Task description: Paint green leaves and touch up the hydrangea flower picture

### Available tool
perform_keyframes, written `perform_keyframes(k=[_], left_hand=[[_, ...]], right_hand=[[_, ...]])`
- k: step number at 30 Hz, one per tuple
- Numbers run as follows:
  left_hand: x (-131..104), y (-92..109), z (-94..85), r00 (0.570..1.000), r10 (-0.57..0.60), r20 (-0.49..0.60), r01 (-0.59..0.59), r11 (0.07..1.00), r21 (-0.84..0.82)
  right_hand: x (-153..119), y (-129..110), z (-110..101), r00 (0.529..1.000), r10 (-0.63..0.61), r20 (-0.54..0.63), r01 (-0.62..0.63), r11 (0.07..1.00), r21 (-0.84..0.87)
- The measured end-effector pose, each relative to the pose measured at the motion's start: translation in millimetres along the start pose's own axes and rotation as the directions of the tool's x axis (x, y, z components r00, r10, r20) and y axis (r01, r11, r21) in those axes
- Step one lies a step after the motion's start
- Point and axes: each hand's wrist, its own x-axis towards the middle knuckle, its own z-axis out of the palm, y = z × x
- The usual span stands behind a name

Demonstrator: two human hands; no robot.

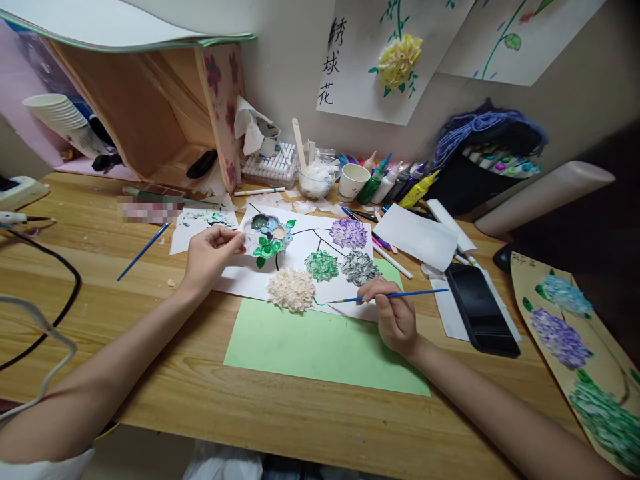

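Note:
My left hand pinches the edge of a small flower-shaped paint palette with green, dark and pale paint in its wells, held over the white paper's left part. Between the fingers of my right hand is a thin blue paintbrush, its tip pointing left at the paper by a short green stroke. On the white paper are raised flower heads: purple, green, grey and cream, with black stem lines and green leaves.
Light green paper lies under the white sheet. A second blue brush rests at left, a phone at right. Behind stand a paper cup, paint bottles and a wooden box. A flower picture leans at far right.

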Motion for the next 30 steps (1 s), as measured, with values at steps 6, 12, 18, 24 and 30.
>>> perform_keyframes(k=[6,12,18,24,30], left_hand=[[-2,1,1.4,1.0,-0.013,0.007,0.013,1.0,-0.017],[-4,0,3.2,1.0,-0.006,0.031,0.006,1.0,-0.009],[-4,2,2.7,1.0,-0.002,0.029,0.002,1.0,0.008],[-4,0,1.9,0.999,0.009,0.037,-0.009,1.0,0.004],[-3,1,2.2,1.0,0.005,0.028,-0.006,1.0,0.017]], right_hand=[[4,-5,1,0.999,-0.021,0.026,0.022,0.999,-0.027],[9,-10,3,0.996,-0.032,0.087,0.04,0.995,-0.087],[11,-11,4,0.994,-0.032,0.105,0.043,0.994,-0.105],[9,-9,3,0.991,-0.028,0.131,0.043,0.992,-0.115],[7,-8,2,0.992,-0.033,0.119,0.044,0.994,-0.098]])
